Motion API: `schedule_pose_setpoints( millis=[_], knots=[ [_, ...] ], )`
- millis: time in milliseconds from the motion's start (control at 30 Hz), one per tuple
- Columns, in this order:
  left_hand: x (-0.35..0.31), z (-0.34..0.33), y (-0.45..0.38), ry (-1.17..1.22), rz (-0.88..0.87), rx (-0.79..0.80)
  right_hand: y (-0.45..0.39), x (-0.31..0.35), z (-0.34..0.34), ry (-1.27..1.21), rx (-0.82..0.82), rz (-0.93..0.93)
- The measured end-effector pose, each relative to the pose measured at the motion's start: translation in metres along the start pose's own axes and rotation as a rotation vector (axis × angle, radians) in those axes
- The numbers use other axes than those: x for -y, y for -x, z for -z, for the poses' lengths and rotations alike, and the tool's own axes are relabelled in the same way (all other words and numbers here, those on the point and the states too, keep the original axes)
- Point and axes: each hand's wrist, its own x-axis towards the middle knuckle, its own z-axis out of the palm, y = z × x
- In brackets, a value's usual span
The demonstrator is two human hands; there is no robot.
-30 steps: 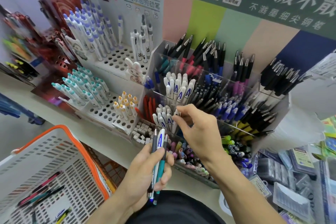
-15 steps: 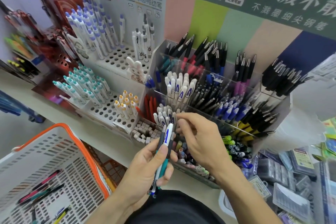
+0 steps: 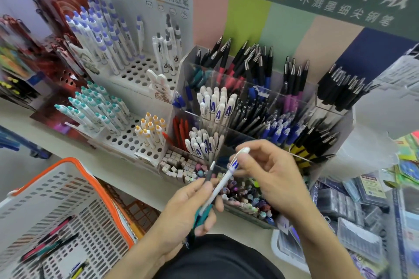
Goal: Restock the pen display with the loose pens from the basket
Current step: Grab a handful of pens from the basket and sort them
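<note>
White pen (image 3: 223,178) is pinched by right hand (image 3: 269,174); left hand (image 3: 188,208) grips remaining pens (image 3: 201,215).

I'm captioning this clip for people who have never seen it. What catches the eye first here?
First, the two hands at centre: the right hand pinches a white pen by its top, while the left hand grips a few more pens. Behind them stands the clear pen display, crammed with pens, and the orange-rimmed basket sits lower left.
</note>
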Motion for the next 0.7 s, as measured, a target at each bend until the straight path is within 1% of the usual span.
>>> schedule_pose_setpoints(
  millis=[100, 167, 233, 300, 367, 467, 533, 700],
  knots=[
    [-0.001, 0.005, -0.001, 0.128, 0.027, -0.067, -0.004, 0.022, 0.007, -0.046, -0.196, 0.188],
    [-0.002, 0.006, 0.001, 0.208, 0.027, -0.091, -0.007, 0.028, 0.007, 0.005, -0.308, 0.341],
    [-0.003, 0.005, 0.001, 0.308, 0.030, -0.111, -0.011, 0.027, 0.002, 0.096, -0.344, 0.445],
    [-0.003, 0.004, 0.000, 0.375, 0.032, -0.124, -0.015, 0.022, -0.006, 0.252, -0.315, 0.535],
    [-0.003, 0.003, 0.000, 0.385, 0.027, -0.145, -0.020, 0.015, -0.016, 0.404, -0.272, 0.610],
    [-0.004, 0.002, 0.001, 0.382, -0.003, -0.176, -0.029, 0.001, -0.030, 0.498, -0.206, 0.657],
    [-0.005, 0.002, 0.003, 0.382, -0.020, -0.172, -0.036, -0.009, -0.036, 0.555, -0.170, 0.641],
    [-0.006, 0.004, 0.006, 0.290, -0.054, -0.200, -0.047, -0.027, -0.042, 0.711, -0.055, 0.510]
  ],
)
